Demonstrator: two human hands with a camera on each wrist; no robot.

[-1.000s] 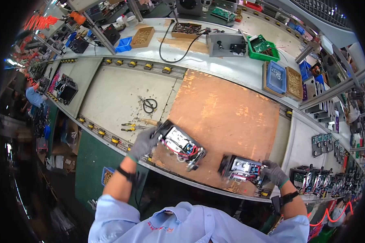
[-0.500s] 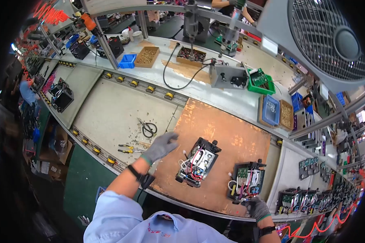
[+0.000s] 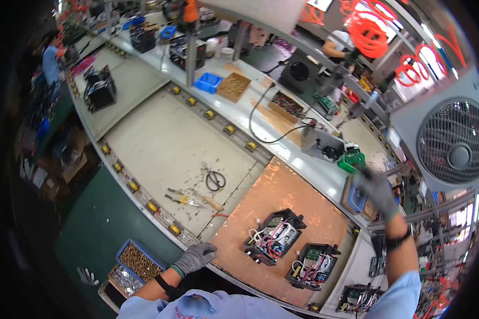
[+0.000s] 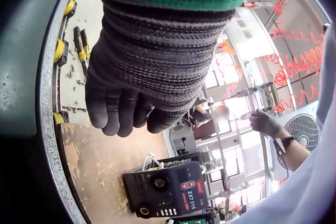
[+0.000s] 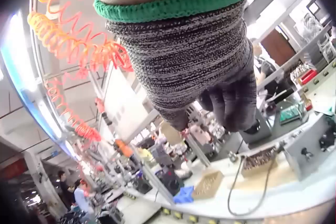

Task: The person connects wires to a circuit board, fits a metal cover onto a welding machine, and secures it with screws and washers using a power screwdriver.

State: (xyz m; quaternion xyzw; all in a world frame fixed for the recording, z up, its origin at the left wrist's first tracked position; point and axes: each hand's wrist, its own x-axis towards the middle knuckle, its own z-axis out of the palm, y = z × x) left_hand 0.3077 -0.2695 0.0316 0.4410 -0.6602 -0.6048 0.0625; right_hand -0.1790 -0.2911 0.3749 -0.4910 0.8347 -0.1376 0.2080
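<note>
My gloved left hand (image 3: 196, 258) rests at the front edge of a worn brown board (image 3: 290, 196), its fingers loosely bent and holding nothing. Two uncased welding machines stand on the board: the left one (image 3: 275, 236), with wires on top, is nearer this hand, and the right one (image 3: 313, 266) sits beside it. In the left wrist view a black front panel (image 4: 168, 190) reads ZX7 315. My gloved right hand (image 3: 378, 191), motion-blurred, is raised and overlaps the blue bin (image 3: 354, 195) in the head view. Its fingers (image 5: 241, 106) hang loosely curled, with nothing seen in them.
Scissors (image 3: 215, 181) and yellow-handled pliers (image 3: 183, 200) lie left of the board. A large grey fan (image 3: 455, 143) stands at the right. Red coiled hoses (image 3: 368, 34) hang beyond the bench. A bin of brass parts (image 3: 138, 260) stands at front left.
Both hands have let go of the machines, which now stand turned on the board. My left hand has come back to the board's front edge; my right has risen up and forward. The view has turned.
</note>
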